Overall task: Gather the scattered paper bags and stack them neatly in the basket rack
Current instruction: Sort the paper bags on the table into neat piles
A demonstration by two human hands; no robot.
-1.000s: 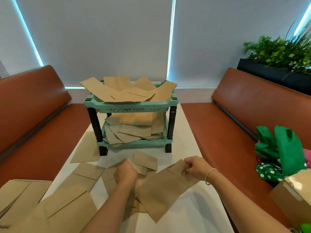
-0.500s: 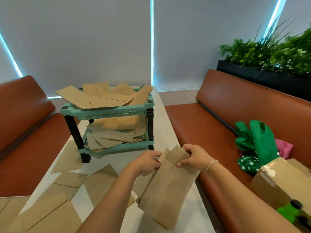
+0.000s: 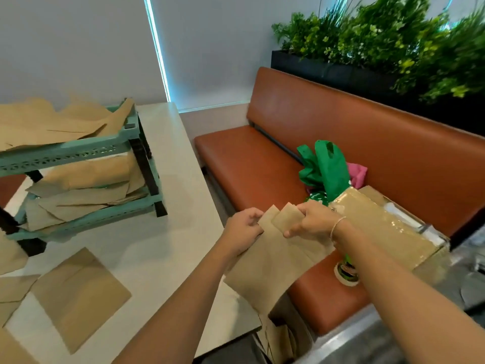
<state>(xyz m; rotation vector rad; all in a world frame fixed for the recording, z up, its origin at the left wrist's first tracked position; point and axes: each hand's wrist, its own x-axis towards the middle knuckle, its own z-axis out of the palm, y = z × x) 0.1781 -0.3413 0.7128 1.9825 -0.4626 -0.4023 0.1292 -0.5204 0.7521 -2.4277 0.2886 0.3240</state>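
Right of the basket rack (image 3: 78, 179), whose two tiers hold brown paper bags (image 3: 86, 177), left hand (image 3: 242, 228) and right hand (image 3: 311, 222) pinch held bags (image 3: 273, 258).

basket rack (image 3: 78, 151): left side cut off | plants (image 3: 393, 40): blurred

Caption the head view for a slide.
Both hands, left hand and right hand, grip paper bags beside the basket rack.

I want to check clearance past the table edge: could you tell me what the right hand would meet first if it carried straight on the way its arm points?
Probably the left hand, close beside the right hand across the paper bags both hold; depth is unclear.
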